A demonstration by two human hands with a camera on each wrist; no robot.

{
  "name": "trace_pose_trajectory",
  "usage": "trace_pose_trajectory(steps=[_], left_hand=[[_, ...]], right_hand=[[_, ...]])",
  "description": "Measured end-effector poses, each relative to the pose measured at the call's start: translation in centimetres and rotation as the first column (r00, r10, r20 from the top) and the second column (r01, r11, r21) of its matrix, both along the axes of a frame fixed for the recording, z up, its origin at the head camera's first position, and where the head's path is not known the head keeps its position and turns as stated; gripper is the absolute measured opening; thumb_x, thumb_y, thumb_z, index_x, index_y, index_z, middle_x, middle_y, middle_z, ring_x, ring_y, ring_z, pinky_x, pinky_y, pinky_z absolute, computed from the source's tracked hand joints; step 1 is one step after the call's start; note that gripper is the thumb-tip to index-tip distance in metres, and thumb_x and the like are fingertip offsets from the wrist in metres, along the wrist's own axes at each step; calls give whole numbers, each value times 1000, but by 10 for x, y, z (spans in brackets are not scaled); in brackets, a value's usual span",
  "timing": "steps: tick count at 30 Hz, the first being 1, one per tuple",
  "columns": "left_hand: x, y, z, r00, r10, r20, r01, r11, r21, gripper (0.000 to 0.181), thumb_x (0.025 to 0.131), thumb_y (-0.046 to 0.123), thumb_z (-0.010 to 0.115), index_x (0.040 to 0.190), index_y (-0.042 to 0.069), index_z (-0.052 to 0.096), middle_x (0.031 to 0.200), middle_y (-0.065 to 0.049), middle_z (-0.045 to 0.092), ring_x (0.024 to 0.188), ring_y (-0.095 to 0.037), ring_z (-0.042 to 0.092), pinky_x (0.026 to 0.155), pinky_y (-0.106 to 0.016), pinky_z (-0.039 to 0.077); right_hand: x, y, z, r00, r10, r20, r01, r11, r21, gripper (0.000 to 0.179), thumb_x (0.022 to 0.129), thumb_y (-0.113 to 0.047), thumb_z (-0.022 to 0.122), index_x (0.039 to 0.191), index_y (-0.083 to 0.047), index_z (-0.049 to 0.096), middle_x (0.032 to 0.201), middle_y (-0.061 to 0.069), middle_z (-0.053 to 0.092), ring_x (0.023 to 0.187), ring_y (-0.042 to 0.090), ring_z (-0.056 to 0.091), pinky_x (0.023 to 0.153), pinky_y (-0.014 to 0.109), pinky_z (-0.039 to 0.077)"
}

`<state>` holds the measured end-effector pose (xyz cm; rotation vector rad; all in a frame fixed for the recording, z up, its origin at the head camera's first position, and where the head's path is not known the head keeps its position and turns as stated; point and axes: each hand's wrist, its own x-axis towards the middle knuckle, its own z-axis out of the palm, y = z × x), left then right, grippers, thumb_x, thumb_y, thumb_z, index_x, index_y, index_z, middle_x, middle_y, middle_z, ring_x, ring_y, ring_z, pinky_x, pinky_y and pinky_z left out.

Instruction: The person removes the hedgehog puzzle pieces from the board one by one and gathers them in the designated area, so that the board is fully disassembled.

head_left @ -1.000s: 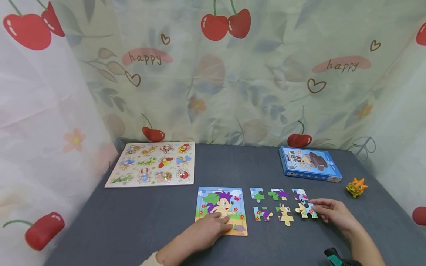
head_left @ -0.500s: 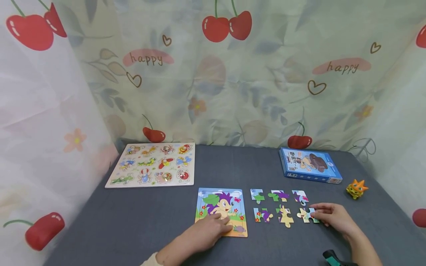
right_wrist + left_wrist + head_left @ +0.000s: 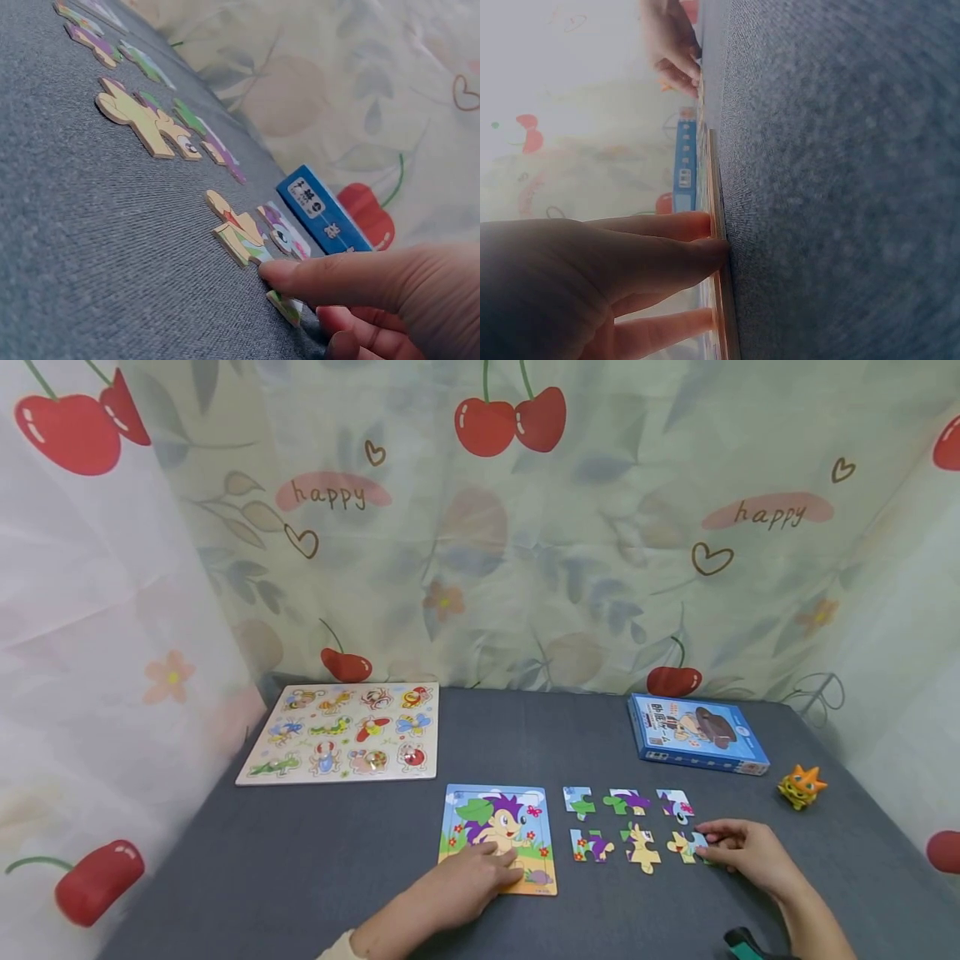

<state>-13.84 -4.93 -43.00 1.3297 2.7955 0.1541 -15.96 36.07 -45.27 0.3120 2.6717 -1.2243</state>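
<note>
My left hand [image 3: 476, 877] rests on the lower left of a square hedgehog puzzle board [image 3: 536, 835]. The left wrist view shows straight fingers on the board's face and the thumb [image 3: 705, 256] at its edge. With thumb and index finger, my right hand [image 3: 750, 852] pinches the right side of a cream, green and blue jigsaw piece [image 3: 684, 846], which lies flat on the table. Beside it lie a cream piece [image 3: 642, 850] and a purple one with red flowers [image 3: 588, 846]. Behind these is a row of other pieces [image 3: 627, 800], including a butterfly piece [image 3: 675, 804].
An insect picture board [image 3: 348, 731] lies at the back left of the dark grey table [image 3: 300, 860]. At the back right are a blue box [image 3: 697, 732] and a small orange-and-yellow figure [image 3: 802, 787]. A black and teal strap [image 3: 750, 947] shows at the front.
The piece at my right hand has moved toward me, away from the butterfly piece, then slightly left into line with the front row. My left hand has stayed on the board.
</note>
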Motion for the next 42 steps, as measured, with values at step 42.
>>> trace_pose_trajectory(steps=[42], left_hand=[[-43, -65, 1, 876, 225, 428, -310, 940, 140, 75, 72, 45, 77, 133, 9, 52, 146, -14, 40, 136, -39, 32, 106, -55, 32]], right_hand=[[-23, -70, 22, 967, 192, -169, -162, 971, 175, 51, 82, -30, 70, 118, 5, 59, 78, 4, 53, 67, 14, 44, 51, 23, 35]])
